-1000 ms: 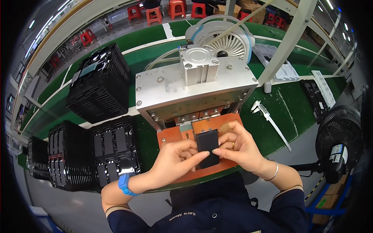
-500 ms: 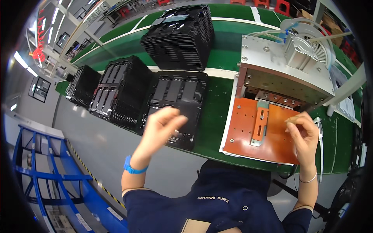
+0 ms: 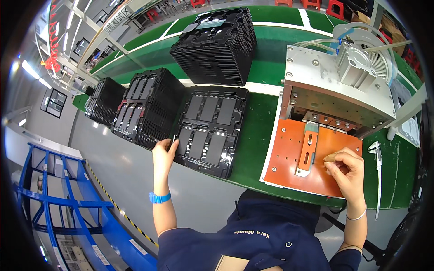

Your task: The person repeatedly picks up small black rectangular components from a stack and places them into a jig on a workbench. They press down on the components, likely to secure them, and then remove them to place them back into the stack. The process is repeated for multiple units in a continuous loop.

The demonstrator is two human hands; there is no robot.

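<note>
- Nearest: the person's dark blue shirt [image 3: 253, 244], with a blue wristband [image 3: 160, 198] on the left wrist.
- Right hand [image 3: 347, 170]: thumb and forefinger pinched together on a small brown piece [image 3: 332, 157], above an orange plate [image 3: 337, 140].
- Left hand [image 3: 163, 154]: thumb and forefinger close together at the left edge of a black tray [image 3: 199, 167]; whether they grip anything I cannot tell.
- The tray holds flat dark rectangular pieces [image 3: 209, 108] in two rows of three.
- On the plate: an orange slotted block [image 3: 308, 151]. To its right, on the green table [image 3: 257, 131], lies a caliper [image 3: 379, 174].
- Behind the plate: a silver metal press [image 3: 323, 74].
- Farther: a tall stack of black trays [image 3: 221, 56].
- Farthest: red stools [image 3: 335, 8].
</note>
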